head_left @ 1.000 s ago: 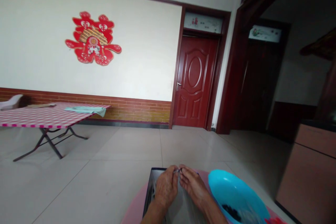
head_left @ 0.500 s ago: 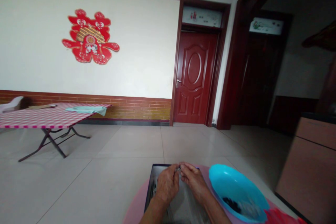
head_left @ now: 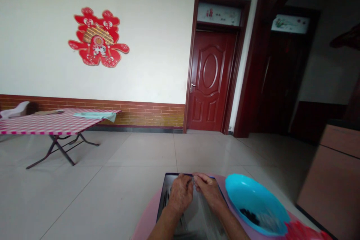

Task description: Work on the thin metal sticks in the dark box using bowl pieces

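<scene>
Over a shallow dark-edged box [head_left: 162,199], my left hand [head_left: 180,194] and my right hand [head_left: 209,191] come together with fingertips nearly touching. Both hands are closed in a pinch on something small that I cannot make out. Thin dark items [head_left: 165,198] lie along the box's left side, partly hidden by my left hand. To the right of my right hand is a blue oval basin [head_left: 244,187], which holds black pieces [head_left: 249,216] and clear, blurred items [head_left: 270,223].
The box and basin rest on a pink round surface [head_left: 149,210]. Red material [head_left: 305,230] lies at its lower right. A checked table [head_left: 42,123] with folding legs stands at the left, a brown cabinet [head_left: 332,180] at the right.
The view has shifted slightly, so the room appears a little further right and up. Both hands remain pinched together over the box, with only slight finger movement.
</scene>
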A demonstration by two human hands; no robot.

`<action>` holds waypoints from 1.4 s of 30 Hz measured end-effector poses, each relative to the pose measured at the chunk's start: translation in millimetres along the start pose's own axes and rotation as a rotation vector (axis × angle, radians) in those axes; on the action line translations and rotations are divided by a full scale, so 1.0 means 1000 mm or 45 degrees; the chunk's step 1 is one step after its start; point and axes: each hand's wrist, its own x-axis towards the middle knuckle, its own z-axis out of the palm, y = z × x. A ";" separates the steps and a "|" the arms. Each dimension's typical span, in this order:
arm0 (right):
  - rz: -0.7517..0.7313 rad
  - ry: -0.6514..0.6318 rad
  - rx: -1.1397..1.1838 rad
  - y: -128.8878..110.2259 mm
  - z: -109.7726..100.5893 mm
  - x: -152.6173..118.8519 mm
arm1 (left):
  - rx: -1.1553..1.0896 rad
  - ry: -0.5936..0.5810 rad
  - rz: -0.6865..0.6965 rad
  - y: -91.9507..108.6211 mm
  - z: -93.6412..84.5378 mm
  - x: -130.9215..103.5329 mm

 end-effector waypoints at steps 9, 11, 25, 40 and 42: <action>0.112 -0.077 0.153 0.001 -0.006 0.001 | 0.101 -0.071 -0.008 -0.002 0.001 -0.001; 0.114 -0.077 0.161 0.002 -0.008 0.002 | 0.153 -0.073 -0.015 -0.002 0.001 -0.002; -0.275 0.043 -0.458 0.000 -0.003 -0.002 | 0.294 -0.149 0.080 0.009 -0.003 0.000; -0.310 -0.050 -0.554 0.004 -0.010 -0.002 | 0.332 -0.063 0.043 0.001 0.008 -0.008; -0.312 -0.001 -0.590 0.005 -0.009 -0.001 | 0.327 -0.083 0.056 0.002 0.009 -0.009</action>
